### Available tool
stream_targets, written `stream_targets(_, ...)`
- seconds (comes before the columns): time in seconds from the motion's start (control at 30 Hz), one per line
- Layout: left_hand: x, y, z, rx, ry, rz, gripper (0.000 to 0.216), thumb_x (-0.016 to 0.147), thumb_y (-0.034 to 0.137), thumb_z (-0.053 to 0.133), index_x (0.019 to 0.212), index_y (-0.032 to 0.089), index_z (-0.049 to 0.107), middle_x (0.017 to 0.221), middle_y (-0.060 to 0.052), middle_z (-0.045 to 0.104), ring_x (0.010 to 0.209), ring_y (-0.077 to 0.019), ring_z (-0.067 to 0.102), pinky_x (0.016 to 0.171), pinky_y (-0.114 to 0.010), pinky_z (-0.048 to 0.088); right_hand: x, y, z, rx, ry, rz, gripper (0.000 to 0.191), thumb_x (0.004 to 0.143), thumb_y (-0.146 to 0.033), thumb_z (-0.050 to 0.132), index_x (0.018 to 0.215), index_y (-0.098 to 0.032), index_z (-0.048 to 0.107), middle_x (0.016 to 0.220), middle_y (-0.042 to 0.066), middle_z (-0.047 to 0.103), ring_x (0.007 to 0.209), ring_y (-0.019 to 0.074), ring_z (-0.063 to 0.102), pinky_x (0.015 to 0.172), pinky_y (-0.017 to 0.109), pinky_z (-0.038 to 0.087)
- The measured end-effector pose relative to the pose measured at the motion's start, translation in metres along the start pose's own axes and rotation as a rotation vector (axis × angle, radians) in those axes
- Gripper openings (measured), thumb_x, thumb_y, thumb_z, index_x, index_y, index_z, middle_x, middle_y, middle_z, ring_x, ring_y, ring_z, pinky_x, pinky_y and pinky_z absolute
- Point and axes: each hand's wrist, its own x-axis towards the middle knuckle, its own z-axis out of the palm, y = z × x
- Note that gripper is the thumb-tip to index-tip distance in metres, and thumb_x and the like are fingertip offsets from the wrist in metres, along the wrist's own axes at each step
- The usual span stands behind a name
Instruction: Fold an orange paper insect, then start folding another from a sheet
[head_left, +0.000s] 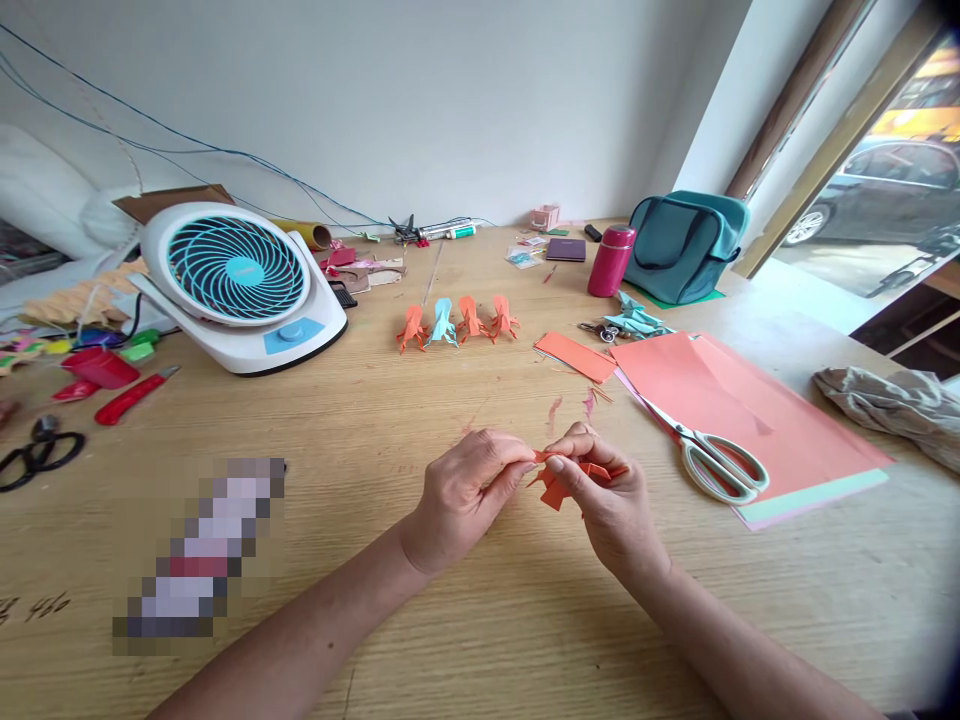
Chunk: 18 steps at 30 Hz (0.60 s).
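An orange folded-paper figure (556, 492) is held over the wooden table between both hands. My right hand (611, 495) grips its body, thumb on top, with folded flaps sticking out around the fingers. My left hand (472, 490) pinches a thin orange tip of the same figure between thumb and forefinger. Beyond the hands stand several finished-looking paper figures in a row, among them a light blue one (443, 322) and an orange one (471, 317). Part of the held figure is hidden by my right fingers.
Scissors (724, 465) lie on orange paper sheets (795, 410) at right, near cut orange strips (576, 356). A pink flask (612, 262) and a teal bag (682, 250) stand behind. At left are a fan (300, 335), a red knife (131, 398) and black scissors (45, 455).
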Motion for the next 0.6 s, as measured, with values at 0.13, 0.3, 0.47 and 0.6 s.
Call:
stream_targets(0.13, 0.001, 0.001, 0.001, 0.003, 0.003, -0.001, 0.017, 0.089, 0.004, 0.064, 0.097, 0.019, 0.065, 0.088, -0.003, 0.072, 0.084, -0.0124, 0.069, 0.08, -0.023, 0.055, 0.0, 0.001, 0.0, -0.008, -0.006, 0.001, 0.01, 0.086, -0.032, 0.076, 0.083, -0.023, 0.075, 0.07, -0.003, 0.057, 0.059, 0.0095, 0.057, 0.055, 0.024, 0.044)
stream_targets(0.3, 0.005, 0.008, 0.003, -0.025, 0.025, -0.074, 0.013, 0.088, 0.005, 0.063, 0.089, 0.018, 0.063, 0.081, 0.0, 0.069, 0.075, -0.0098, 0.066, 0.074, -0.02, 0.053, 0.0, 0.002, 0.0, -0.003, -0.004, -0.007, 0.009, 0.086, -0.032, 0.076, 0.083, -0.023, 0.074, 0.073, -0.003, 0.056, 0.057, 0.0078, 0.056, 0.053, 0.023, 0.043)
stream_targets(0.47, 0.006, 0.01, 0.005, -0.075, 0.044, -0.158, 0.012, 0.087, 0.006, 0.064, 0.088, 0.017, 0.065, 0.08, 0.0, 0.071, 0.075, -0.0096, 0.067, 0.074, -0.02, 0.053, 0.0, 0.001, 0.001, -0.011, -0.003, -0.009, 0.01, 0.086, -0.033, 0.075, 0.082, -0.024, 0.075, 0.075, -0.003, 0.056, 0.056, 0.0074, 0.057, 0.053, 0.023, 0.044)
stream_targets(0.6, 0.004, 0.009, 0.004, -0.089, 0.064, -0.135, 0.013, 0.087, 0.005, 0.066, 0.09, 0.018, 0.067, 0.084, -0.001, 0.073, 0.079, -0.0105, 0.069, 0.077, -0.021, 0.054, 0.001, 0.002, 0.0, -0.055, 0.011, -0.012, 0.01, 0.084, -0.035, 0.077, 0.089, -0.026, 0.078, 0.073, -0.003, 0.052, 0.057, 0.0083, 0.057, 0.051, 0.022, 0.044)
